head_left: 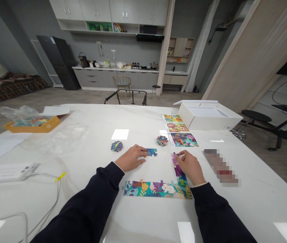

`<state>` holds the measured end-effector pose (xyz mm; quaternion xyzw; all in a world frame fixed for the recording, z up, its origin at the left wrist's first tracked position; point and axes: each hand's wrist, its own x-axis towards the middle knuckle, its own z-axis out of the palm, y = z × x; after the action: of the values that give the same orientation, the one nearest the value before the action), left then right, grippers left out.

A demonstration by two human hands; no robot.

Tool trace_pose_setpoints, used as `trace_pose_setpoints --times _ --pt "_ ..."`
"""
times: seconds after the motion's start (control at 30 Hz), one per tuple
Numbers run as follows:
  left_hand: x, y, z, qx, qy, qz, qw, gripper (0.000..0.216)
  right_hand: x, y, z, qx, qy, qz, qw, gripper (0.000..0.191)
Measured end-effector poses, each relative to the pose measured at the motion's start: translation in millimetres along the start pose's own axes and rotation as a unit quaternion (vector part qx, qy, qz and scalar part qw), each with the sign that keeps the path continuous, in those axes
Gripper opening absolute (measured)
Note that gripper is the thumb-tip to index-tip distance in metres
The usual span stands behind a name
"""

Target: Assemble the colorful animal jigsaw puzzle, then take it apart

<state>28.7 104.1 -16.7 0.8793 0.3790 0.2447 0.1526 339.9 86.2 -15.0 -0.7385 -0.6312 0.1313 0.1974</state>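
My left hand (132, 158) has its fingertips on the left end of a short blue strip of jigsaw puzzle pieces (152, 152), which its fingers partly hide. Thumb and fingers of my right hand (190, 166) close on a pink and purple puzzle piece (174, 159) at the top of a column. That column runs down into a bottom row of joined puzzle pieces (156, 189), forming an L shape with a white rabbit and leaves. Two round piles of loose pieces lie beyond my hands, a left pile (116, 146) and a right pile (162, 140).
Picture sheets (184, 139) lie before an open white box (209, 114) at the back right. A blurred-out flat object (220, 168) rests right of my hand. At left are a yellow tray (32, 126), clear plastic wrap (64, 136) and a white power strip (9, 172) with cables.
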Motion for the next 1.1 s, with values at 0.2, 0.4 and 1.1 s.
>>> trace_pose_setpoints --times 0.2,0.4,1.1 --pt "-19.5 12.3 3.5 0.036 0.007 -0.002 0.999 0.028 -0.1 0.5 -0.3 -0.008 -0.002 0.000 1.000 0.019" --pt "-40.2 -17.3 -26.0 0.107 0.200 -0.105 0.968 0.022 1.6 2.5 0.6 -0.009 -0.006 0.000 1.000 0.021" --pt "-47.9 -29.6 -34.1 0.021 0.272 -0.168 0.947 0.030 1.3 -0.6 -2.0 -0.014 -0.018 0.013 1.000 0.021"
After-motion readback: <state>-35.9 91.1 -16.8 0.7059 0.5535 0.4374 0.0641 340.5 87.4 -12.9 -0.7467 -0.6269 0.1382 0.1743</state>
